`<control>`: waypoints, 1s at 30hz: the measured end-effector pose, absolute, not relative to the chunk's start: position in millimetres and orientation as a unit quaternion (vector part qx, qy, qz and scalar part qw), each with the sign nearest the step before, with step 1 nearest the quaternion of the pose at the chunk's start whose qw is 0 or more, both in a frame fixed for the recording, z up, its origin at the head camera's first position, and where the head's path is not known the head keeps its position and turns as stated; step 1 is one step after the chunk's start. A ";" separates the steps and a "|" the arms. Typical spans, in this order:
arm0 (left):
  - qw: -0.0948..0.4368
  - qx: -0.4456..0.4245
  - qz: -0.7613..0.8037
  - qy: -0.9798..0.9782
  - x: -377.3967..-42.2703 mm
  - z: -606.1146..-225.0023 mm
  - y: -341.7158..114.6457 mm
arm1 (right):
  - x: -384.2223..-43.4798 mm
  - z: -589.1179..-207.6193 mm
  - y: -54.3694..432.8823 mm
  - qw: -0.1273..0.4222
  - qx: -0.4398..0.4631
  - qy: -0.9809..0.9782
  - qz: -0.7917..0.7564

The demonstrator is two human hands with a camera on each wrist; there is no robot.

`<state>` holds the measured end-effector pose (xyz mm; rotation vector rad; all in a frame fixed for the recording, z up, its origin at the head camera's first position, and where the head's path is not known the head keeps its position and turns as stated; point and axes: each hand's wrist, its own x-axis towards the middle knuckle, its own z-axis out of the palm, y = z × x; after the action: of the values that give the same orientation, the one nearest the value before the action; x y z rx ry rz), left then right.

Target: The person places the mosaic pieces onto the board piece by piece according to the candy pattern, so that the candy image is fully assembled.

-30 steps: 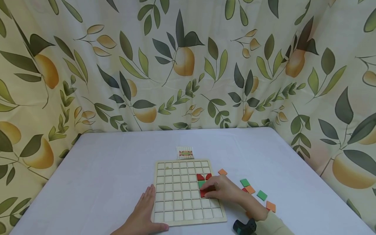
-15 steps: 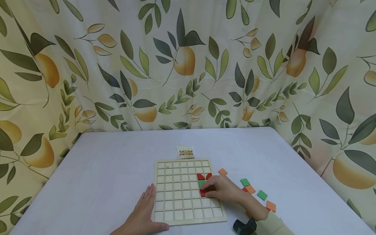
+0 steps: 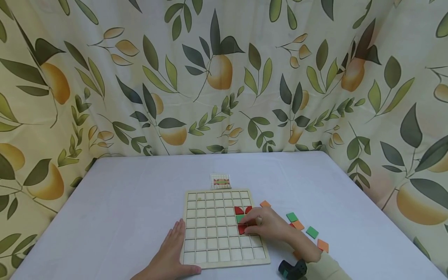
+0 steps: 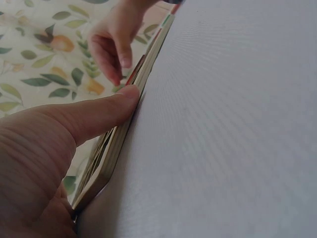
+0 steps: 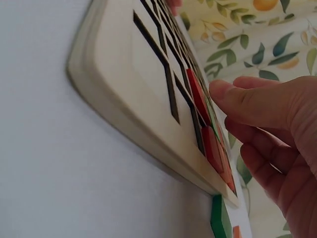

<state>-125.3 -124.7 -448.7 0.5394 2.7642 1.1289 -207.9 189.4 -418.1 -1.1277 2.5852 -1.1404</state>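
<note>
A light wooden grid board [image 3: 211,245] lies flat on the white-covered table. My left hand [image 3: 169,252] steadies its front left corner: straight fingers lie along the left side and the thumb [image 4: 101,114] presses the front edge. Over the right part of the board, my right hand [image 3: 267,225] has its bent thumb and index finger at a red tile [image 3: 241,230] and a green tile [image 3: 240,219]; whether they pinch one is unclear. Two red-and-white tiles [image 3: 238,210] sit just above. In the right wrist view, red tiles [image 5: 212,151] rest in the slots, and some cells are hidden by the hand.
Behind the board lies a small pattern card [image 3: 220,182]. Loose tiles are scattered to the right, among them a green tile [image 3: 312,232] and an orange tile [image 3: 322,245]. A black device [image 3: 292,269] sits at the right wrist. A leaf-print curtain [image 3: 224,116] hangs behind the table.
My right hand has shifted very slightly and its fingertips have moved a little over the red and green tiles. The left hand and the board stay put.
</note>
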 end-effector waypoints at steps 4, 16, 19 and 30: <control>0.056 0.174 0.375 0.909 -125.8 -449.5 -124.6 | -211.9 -417.2 196.1 0.025 -0.375 0.848 -0.373; 0.050 0.175 0.371 0.911 -126.3 -451.3 -124.7 | -219.8 -414.6 214.2 -0.012 -0.303 0.874 -0.379; 0.048 0.176 0.371 0.911 -126.4 -451.7 -124.8 | -221.3 -414.7 219.2 -0.009 -0.250 0.892 -0.377; 0.048 0.178 0.372 0.910 -126.5 -452.4 -125.0 | -228.3 -422.4 234.5 -0.013 -0.118 0.915 -0.386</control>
<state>-126.5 -125.0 -452.4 0.5421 2.7750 1.1342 -228.3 234.5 -422.4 -0.3741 2.8976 -1.2231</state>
